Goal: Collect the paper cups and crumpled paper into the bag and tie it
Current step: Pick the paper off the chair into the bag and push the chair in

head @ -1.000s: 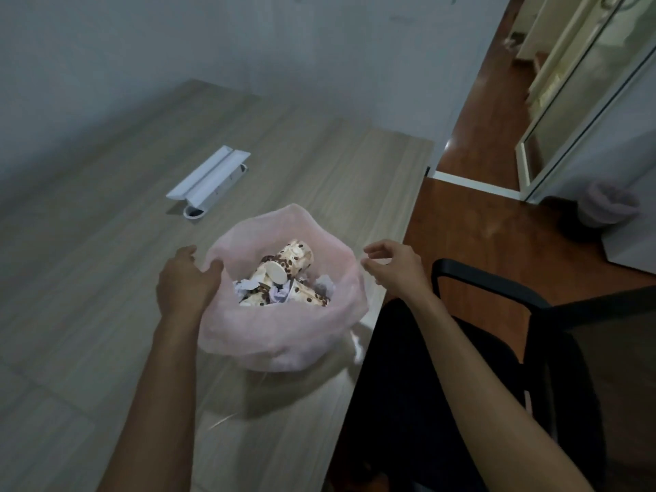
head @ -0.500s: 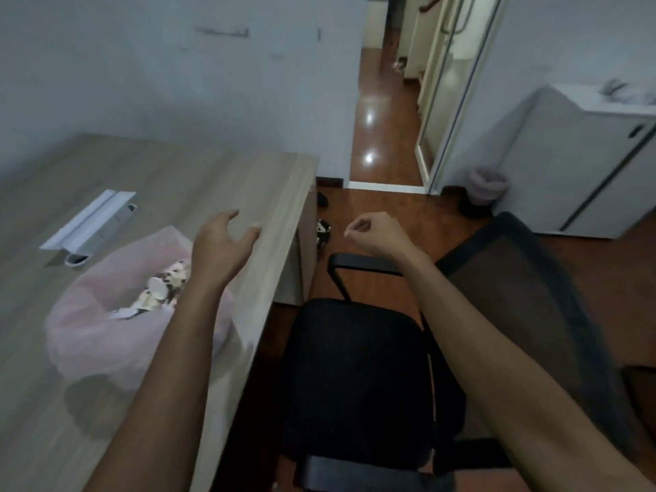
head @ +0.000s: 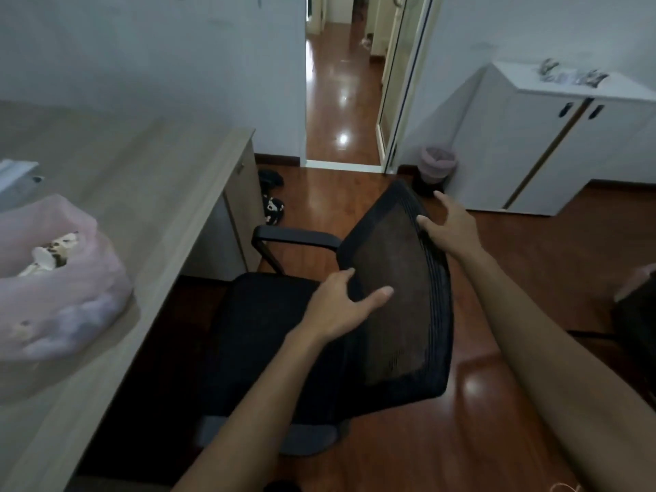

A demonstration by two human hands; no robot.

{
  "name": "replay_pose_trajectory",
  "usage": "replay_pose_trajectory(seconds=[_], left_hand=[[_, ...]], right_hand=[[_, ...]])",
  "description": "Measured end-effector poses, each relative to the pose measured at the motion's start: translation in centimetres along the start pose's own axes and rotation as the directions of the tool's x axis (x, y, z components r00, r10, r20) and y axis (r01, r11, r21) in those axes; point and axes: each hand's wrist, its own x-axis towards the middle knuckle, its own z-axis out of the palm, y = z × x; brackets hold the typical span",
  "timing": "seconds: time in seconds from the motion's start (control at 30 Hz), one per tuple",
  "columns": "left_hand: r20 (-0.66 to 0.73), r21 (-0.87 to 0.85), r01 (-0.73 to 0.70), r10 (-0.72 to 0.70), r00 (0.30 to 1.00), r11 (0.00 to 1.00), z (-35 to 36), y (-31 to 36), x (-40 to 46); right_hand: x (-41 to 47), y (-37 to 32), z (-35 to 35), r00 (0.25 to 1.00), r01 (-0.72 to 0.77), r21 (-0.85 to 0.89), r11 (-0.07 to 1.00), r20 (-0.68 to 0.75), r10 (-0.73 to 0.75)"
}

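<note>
Head view: a pink, see-through bag (head: 60, 289) sits on the wooden table (head: 149, 179) at the left edge, its mouth open and its sides slumped and wrinkled. Brown-spotted paper cups (head: 53, 252) and bits of white crumpled paper (head: 30, 269) show inside the opening. Neither hand touches the bag. Both hands are on the mesh back of a black chair (head: 397, 289) standing on the wood floor just beside the table. The left hand (head: 337, 307) rests on the near edge of the backrest with fingers spread and fairly straight. The right hand (head: 451, 225) grips the top corner, thumb on the front and fingers curled behind. A small bin (head: 437, 164) lined with pink stands near a white cabinet (head: 553, 143).
</note>
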Motion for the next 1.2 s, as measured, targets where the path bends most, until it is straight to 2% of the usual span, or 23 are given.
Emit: replay_pose_trajectory(seconds=[0.13,0.27,0.37,0.6,0.87,1.03,1.2], left_hand=[[0.322,0.011,0.090,-0.088,0.942,0.996,6.1,0.6,-2.1],[0.434,0.080,0.099,-0.124,0.893,0.992,8.2,0.2,-2.5],[0.436,0.111,0.088,-0.128,0.891,0.990,7.7,-0.3,-2.1],[0.427,0.119,0.108,-0.149,0.892,0.987,5.9,-1.7,-2.6],[0.386,0.068,0.206,-0.216,0.897,0.976,0.7,-4.1,-3.3],[0.303,-0.041,0.249,-0.226,0.926,0.968,-3.0,-6.5,-4.1],[0.215,-0.017,0.339,-0.328,0.920,0.941,-6.6,-8.0,-4.6]], right_hand=[[-1.3,3.5,0.6,0.992,-0.091,0.200,0.976,0.107,0.070],[-1.8,3.4,2.1,0.998,-0.058,0.265,0.962,0.041,0.049],[-1.8,3.0,2.6,0.999,-0.042,0.263,0.964,-0.018,0.048],[-2.1,0.9,4.6,0.999,-0.020,0.308,0.951,-0.038,0.033],[-2.3,-4.4,8.8,0.995,0.076,0.291,0.954,-0.082,-0.054],[-2.5,-8.3,12.0,0.994,0.079,0.310,0.948,-0.097,-0.051],[-3.0,-13.0,15.3,0.996,0.042,0.358,0.933,-0.094,-0.009]])
